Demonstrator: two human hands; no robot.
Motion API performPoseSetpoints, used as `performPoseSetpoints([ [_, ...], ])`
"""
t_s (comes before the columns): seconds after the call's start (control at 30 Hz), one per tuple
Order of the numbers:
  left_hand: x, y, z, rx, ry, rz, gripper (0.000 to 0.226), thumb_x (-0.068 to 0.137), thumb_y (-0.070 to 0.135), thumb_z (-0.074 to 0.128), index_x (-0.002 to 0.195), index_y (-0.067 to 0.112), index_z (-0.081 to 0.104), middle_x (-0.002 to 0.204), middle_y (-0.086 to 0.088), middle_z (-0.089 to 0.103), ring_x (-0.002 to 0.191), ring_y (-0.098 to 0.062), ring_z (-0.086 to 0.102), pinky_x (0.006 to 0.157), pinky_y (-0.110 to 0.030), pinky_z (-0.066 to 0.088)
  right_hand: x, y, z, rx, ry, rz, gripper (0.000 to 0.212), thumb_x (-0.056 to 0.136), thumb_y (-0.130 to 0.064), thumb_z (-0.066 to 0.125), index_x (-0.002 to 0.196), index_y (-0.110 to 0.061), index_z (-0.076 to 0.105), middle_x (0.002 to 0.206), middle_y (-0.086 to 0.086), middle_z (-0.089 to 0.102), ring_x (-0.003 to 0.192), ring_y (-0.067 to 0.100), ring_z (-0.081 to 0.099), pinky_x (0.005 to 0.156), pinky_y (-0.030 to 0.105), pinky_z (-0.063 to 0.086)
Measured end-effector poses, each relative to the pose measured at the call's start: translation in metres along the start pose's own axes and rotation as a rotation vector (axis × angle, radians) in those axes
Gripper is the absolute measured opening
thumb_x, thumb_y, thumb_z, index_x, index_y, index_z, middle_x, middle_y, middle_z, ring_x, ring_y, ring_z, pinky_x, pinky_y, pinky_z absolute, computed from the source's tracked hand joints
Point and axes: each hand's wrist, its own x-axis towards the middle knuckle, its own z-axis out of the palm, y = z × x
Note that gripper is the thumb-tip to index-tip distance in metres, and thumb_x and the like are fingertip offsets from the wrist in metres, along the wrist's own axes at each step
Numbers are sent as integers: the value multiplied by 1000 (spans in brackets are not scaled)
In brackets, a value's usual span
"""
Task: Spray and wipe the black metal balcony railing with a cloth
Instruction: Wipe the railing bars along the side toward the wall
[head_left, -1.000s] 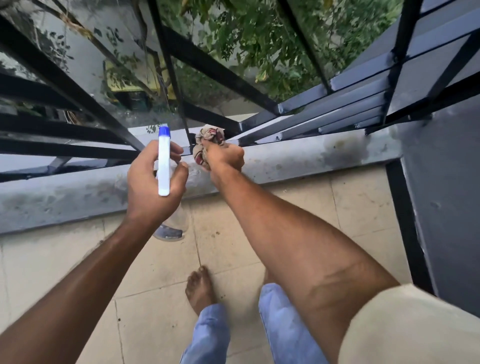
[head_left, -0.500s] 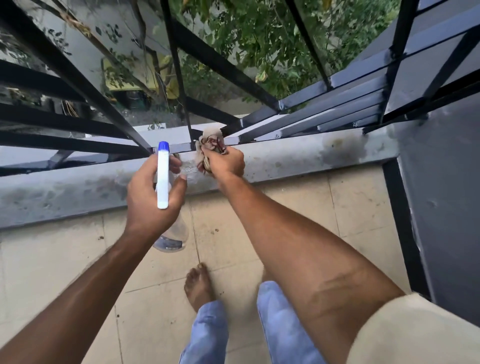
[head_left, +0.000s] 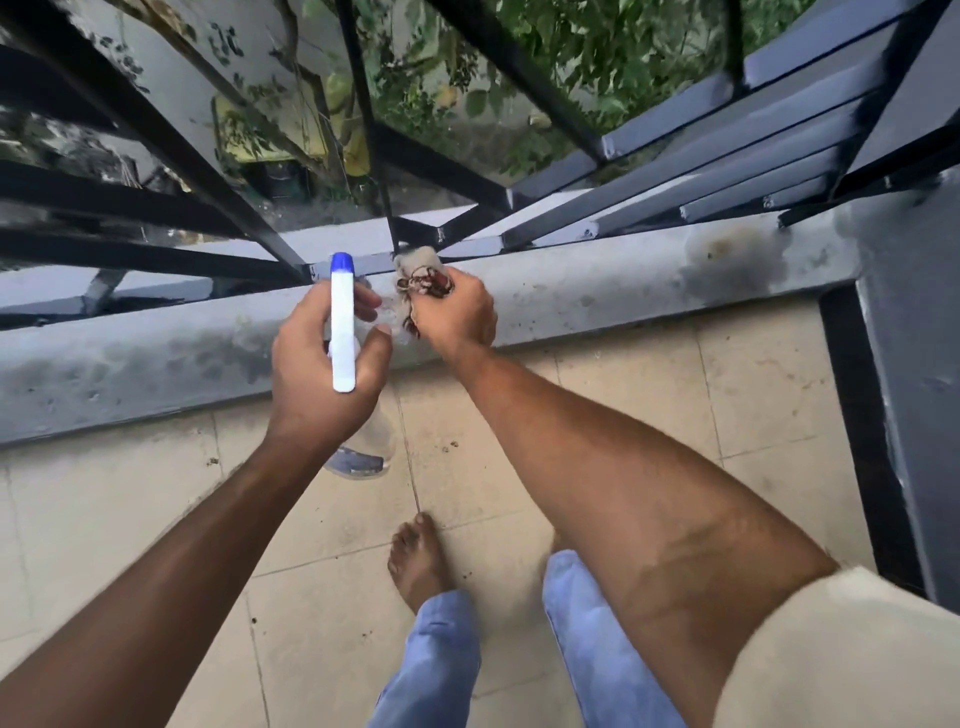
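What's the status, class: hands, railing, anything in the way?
Left hand grips spray bottle. Right hand holds cloth at railing base. No obstruction seen.

open gaps between railing bars (head_left: 244, 218), ledge (head_left: 571, 291) blocking below

railing (head_left: 130, 255) on ledge (head_left: 623, 291) at far edge of floor (head_left: 649, 395), cloth (head_left: 418, 267) in right grip (head_left: 457, 317) against railing base on ledge, spray bottle (head_left: 343, 332) in left grip (head_left: 317, 364) just left of cloth, foot (head_left: 415, 561) on floor nearer, foliage (head_left: 597, 47) beyond railing
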Motion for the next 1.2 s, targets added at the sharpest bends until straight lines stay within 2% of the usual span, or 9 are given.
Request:
performPoseSetpoints([
  [0.1, -5, -14, -2, 42, -30, 9, 19, 87, 18, 64, 105, 23, 61, 97, 12, 64, 75, -27, 66, 69, -53, 59, 6, -7, -4, 1, -136, 75, 25, 85, -36, 72, 103, -20, 76, 99, 3, 75, 89, 25, 65, 69, 25, 43],
  [0.23, -10, -16, 2, 84, -62, 1, 19, 87, 24, 63, 106, 21, 61, 99, 5, 65, 75, -31, 69, 71, -52, 59, 15, -26, -20, -55, -273, 133, 36, 83, -31, 74, 113, -12, 69, 107, 11, 74, 88, 25, 70, 62, 32, 62],
  [0.27, -9, -13, 5, 90, -64, 4, 18, 87, 24, 63, 105, 23, 61, 98, 5, 65, 75, -32, 68, 71, -51, 59, 15, -29, -23, -86, -289, 127, 39, 83, -33, 73, 115, -12, 67, 110, 12, 73, 92, 27, 70, 68, 33, 63],
  [0.37, -3, -3, 15, 76, -79, 4, 17, 84, 25, 62, 101, 27, 60, 95, 11, 65, 73, -29, 68, 70, -48, 58, 9, -32, -31, -213, -217, 28, 44, 85, -45, 70, 117, -16, 66, 117, 10, 70, 107, 31, 64, 83, 32, 52],
  [0.5, 1, 10, 28, 85, -67, 23, 19, 80, 22, 61, 99, 25, 60, 89, 19, 64, 77, -7, 63, 72, -30, 54, -7, -23, -39, -279, -192, -71, 34, 85, -39, 71, 111, -18, 68, 109, 7, 70, 102, 29, 65, 77, 31, 47],
  [0.67, 8, 8, 41, 73, -113, 24, 18, 82, 26, 63, 99, 32, 59, 93, 10, 65, 70, -29, 67, 66, -51, 58, -4, -5, -57, -333, -78, -265, 50, 84, -22, 67, 130, -29, 51, 119, 6, 63, 106, 33, 62, 81, 37, 44],
  [0.83, 11, -8, 52, 67, -53, 40, 20, 82, 22, 62, 102, 24, 61, 95, 14, 64, 86, -9, 64, 74, -34, 57, 22, 19, -48, -365, 2, -390, 49, 84, -23, 67, 131, -34, 57, 117, 3, 63, 100, 33, 64, 76, 35, 43],
  [1.0, 19, -27, 55, 75, -28, 55, 19, 83, 23, 62, 101, 27, 59, 95, 5, 64, 76, -27, 66, 68, -49, 59, 38, 32, -43, -441, 85, -561, 50, 83, -25, 68, 132, -36, 62, 115, 3, 61, 93, 34, 66, 77, 40, 51],
  [1.2, 17, -24, 52, 41, -35, 51, 18, 85, 22, 64, 102, 26, 60, 98, 4, 64, 77, -29, 66, 70, -55, 60, 48, 25, -56, -588, 39, -603, 51, 86, -28, 64, 135, -38, 59, 118, 3, 60, 95, 33, 66, 82, 38, 52],
])
